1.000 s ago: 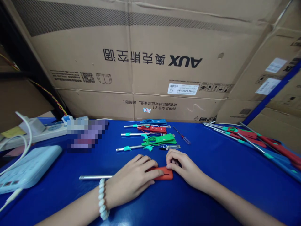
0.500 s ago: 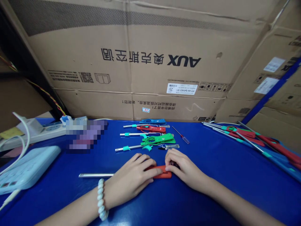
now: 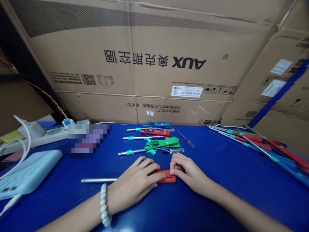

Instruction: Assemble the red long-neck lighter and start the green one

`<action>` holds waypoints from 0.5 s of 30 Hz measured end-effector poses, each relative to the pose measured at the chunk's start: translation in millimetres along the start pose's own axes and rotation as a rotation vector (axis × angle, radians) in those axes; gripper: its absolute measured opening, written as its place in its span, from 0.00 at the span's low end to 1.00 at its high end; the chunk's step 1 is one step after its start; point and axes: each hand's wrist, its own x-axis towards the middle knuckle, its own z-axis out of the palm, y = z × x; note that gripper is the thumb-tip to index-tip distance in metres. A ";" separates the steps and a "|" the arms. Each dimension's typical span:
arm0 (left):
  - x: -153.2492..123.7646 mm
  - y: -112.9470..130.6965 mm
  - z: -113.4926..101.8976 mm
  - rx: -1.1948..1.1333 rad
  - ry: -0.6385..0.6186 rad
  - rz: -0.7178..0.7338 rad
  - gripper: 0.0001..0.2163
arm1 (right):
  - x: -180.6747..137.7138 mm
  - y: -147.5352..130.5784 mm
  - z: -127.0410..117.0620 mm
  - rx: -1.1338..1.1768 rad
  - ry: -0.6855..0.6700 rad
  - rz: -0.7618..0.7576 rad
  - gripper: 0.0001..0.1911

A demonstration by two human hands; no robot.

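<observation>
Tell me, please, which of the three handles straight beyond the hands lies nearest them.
The green handle: it lies in the front row, while the red handle sits behind it and the blue handle farthest back.

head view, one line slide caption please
Left hand over a red handle, right hand at its end, on a blue table, with a small screwdriver lying beyond.

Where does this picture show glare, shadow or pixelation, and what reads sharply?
Head view: faint glare on the glossy blue tabletop near the bottom; dark shadow within the curled right hand; mosaic blocks over the purple object; large black lettering sharp on the brown cardboard sheet.
</observation>
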 end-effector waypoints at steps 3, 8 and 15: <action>-0.5 -0.7 0.0 0.003 -0.002 -0.002 0.17 | 0.9 1.2 1.3 0.054 0.000 0.022 0.09; -0.3 -2.0 1.6 -0.016 -0.003 -0.007 0.18 | 2.9 3.6 3.1 0.100 0.041 0.074 0.09; 0.1 -2.3 3.2 -0.034 -0.003 0.001 0.18 | 3.7 4.3 6.1 0.159 0.029 0.117 0.08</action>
